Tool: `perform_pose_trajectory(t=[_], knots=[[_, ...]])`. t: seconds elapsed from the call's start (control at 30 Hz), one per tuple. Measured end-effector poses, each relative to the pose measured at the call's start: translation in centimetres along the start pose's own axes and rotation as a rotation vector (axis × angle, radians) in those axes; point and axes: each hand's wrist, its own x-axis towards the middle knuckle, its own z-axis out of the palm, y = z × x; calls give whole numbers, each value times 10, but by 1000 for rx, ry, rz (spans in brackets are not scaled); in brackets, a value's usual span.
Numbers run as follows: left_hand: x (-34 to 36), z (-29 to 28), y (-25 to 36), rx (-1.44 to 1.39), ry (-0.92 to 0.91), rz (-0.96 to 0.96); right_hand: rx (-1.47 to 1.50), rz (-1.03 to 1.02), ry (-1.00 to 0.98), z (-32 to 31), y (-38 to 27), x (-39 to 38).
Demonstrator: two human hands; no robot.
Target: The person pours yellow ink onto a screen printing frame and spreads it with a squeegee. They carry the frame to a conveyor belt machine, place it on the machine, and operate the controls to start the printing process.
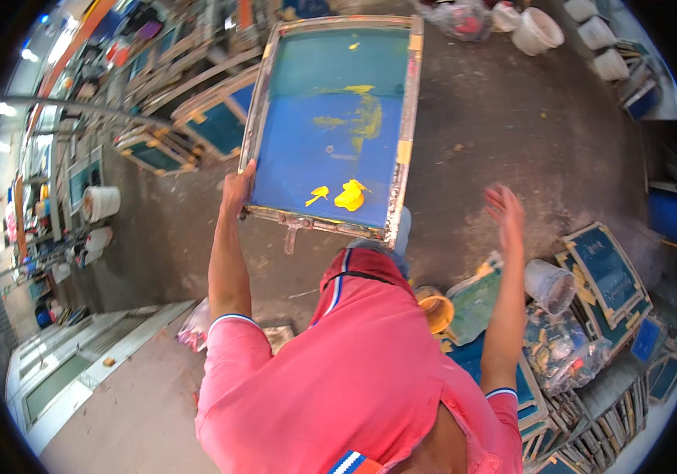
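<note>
My left hand (237, 189) grips the lower left side of a silk-screen printing frame (295, 146), which is tilted in front of me. Its wooden rim is worn and taped, and the mesh is blue with a greener far end. Near the close edge of the mesh lie a blob of yellow ink (350, 196) and a smaller yellow dab (319, 193). Yellow smears (366, 118) mark the middle. A metal bracket (293, 235) hangs from the near rim. Out to the right, apart from the frame, my right hand (506, 215) is raised with nothing in it, fingers stretched and slightly blurred.
More screen frames lean at the left (216, 122) and right (611, 268). A whitish bucket (549, 286), a yellow-orange tub (436, 314) and a stuffed plastic bag (560, 351) stand low right. White buckets sit at far right (537, 31) and left (101, 203).
</note>
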Motion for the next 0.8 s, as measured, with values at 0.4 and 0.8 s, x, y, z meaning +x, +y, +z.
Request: perform_pose_trajectory(t=[0.4, 0.8], knots=[[-31, 466, 377, -196, -893, 277, 473, -51, 621, -185, -166, 92], [-202, 873, 580, -628, -1705, -306, 778, -197, 724, -471, -294, 237]])
